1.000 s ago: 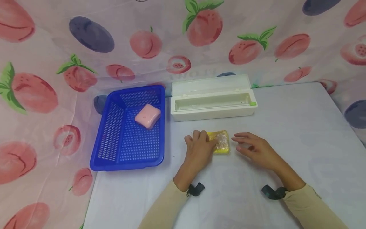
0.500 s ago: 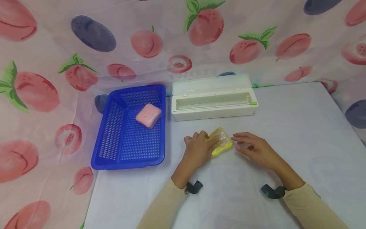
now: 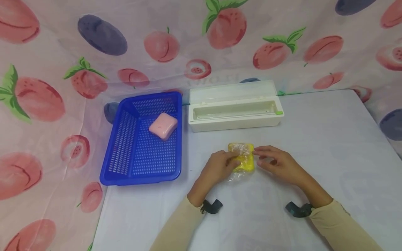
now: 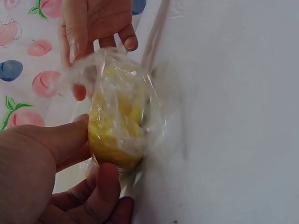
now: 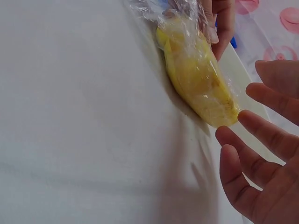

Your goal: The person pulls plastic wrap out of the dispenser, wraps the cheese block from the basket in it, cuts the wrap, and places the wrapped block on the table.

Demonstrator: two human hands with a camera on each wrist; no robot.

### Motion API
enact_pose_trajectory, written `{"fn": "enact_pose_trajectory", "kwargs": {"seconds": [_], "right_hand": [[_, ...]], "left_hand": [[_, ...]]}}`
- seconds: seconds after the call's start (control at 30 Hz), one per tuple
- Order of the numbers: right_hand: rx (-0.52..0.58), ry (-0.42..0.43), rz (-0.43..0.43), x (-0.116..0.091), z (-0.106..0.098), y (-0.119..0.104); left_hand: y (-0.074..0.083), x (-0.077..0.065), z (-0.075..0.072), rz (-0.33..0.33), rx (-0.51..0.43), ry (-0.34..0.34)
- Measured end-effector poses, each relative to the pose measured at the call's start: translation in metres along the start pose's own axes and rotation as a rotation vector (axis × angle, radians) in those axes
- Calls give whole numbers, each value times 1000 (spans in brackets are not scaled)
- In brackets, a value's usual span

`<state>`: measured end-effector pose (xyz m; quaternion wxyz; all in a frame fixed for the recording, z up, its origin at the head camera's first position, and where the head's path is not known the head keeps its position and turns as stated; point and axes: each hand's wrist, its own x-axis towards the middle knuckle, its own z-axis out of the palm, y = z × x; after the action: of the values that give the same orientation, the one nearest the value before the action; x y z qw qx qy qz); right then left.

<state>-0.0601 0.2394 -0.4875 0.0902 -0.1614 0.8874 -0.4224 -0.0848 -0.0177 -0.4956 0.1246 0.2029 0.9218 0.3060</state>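
Observation:
A yellow, round-cornered block (image 3: 246, 162) lies close over the white table, wrapped in crinkled clear film. My left hand (image 3: 217, 166) pinches its left side between thumb and fingers, as the left wrist view shows up close (image 4: 28, 172). Loose clear film (image 3: 240, 176) sticks out from the block's near end. On the other side, my right hand (image 3: 280, 166) has its fingers spread and slightly bent, fingertips right at the block's edge. In the right wrist view, the wrapped block (image 5: 196, 74) appears just beyond the right fingertips (image 5: 227, 135).
A blue perforated basket (image 3: 140, 181) stands at the left, holding a pink pillow-shaped block (image 3: 163, 126). Behind the hands is a long white box (image 3: 237, 124) with its clear lid (image 3: 232, 91) raised and a green slider (image 3: 278, 112) at its right end. A fruit-print cloth (image 3: 176, 17) hangs behind.
The yellow block has been turned round in my left hand, and loose film now shows at its near end. The left fingers have shifted their hold; my right hand stays almost in place.

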Motion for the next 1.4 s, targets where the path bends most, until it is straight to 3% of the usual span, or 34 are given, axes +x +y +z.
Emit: {"fn": "enact_pose_trajectory", "kwargs": {"seconds": [0.13,0.3,0.47,0.6,0.73,0.8,0.93,1.07,1.23,1.4], "right_hand": [[8,1,-25,0,2,-1],[-14,6,-93,-2,7,-2],[-229,-35,-230,-5,18,-8],[-418,20,-390,-5,26,-16],[-467,69,-478,-2,29,-20],[-445,57,-465,-2,29,-20],[-358,32,-368,-3,28,-16],[-236,46,-273,-2,27,-11],[-132,46,-202,1,26,-7],[-87,17,-144,5,26,-6]], "left_hand": [[-2,0,4,1,-62,34],[-3,-3,5,63,-21,76],[-7,-6,3,111,-26,98],[-10,-7,2,125,-55,83],[-12,-10,0,158,-45,78],[-13,-12,-1,202,12,91],[-15,-19,-3,363,128,128],[-15,-25,-8,460,105,74],[-17,-28,-11,430,73,-46],[-14,-24,-6,385,155,26]]}}
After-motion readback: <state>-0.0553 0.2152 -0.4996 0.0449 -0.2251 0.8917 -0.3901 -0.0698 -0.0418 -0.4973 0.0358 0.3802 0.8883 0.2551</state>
